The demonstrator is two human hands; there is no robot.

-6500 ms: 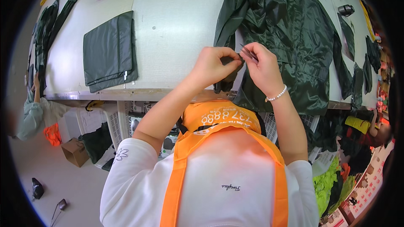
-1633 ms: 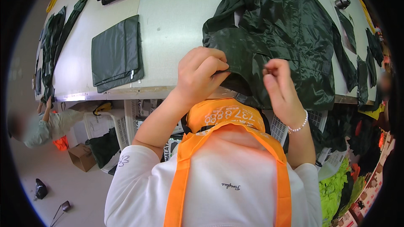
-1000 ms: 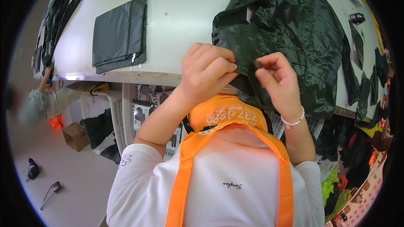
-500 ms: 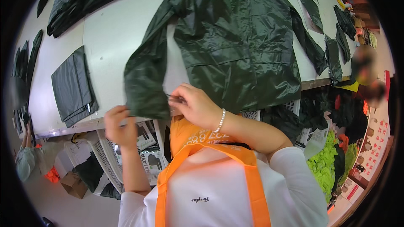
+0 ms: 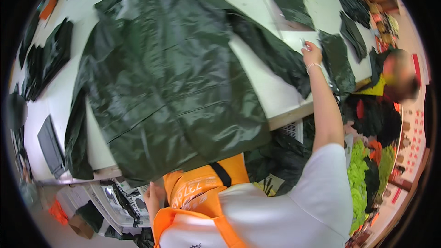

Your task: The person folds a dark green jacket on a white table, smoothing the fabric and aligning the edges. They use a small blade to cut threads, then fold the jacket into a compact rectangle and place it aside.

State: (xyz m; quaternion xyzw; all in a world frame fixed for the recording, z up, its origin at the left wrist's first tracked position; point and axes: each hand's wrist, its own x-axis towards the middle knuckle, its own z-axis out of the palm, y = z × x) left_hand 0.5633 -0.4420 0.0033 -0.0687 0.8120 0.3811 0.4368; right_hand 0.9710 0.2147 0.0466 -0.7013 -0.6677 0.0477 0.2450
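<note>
A dark green shiny rain jacket (image 5: 170, 73) lies spread on the white table (image 5: 287, 103), its hem hanging over the front edge towards me. My left hand (image 5: 155, 197) is low at the hem's left part, fingers curled. Whether cloth is between them is hidden. Stretched out to the right, my right hand (image 5: 312, 54) is closed round a small shiny tool (image 5: 303, 43) whose kind is too small to tell. It is above the table, beyond the jacket's right sleeve (image 5: 275, 55) and beside a folded dark green piece (image 5: 337, 62).
More folded dark green pieces lie at the far right (image 5: 287, 2) and at the left (image 5: 51, 144). White plastic baskets (image 5: 98, 202) stand under the front edge. Dark garments (image 5: 287, 165) and lime-green cloth (image 5: 358, 188) are heaped at my right. A co-worker's blurred head (image 5: 399, 73) shows at the right.
Both hands have left the jacket's left cuff. My right hand has swung far right, while my left has dropped to the hem. The jacket appears farther left as the view has turned right.
</note>
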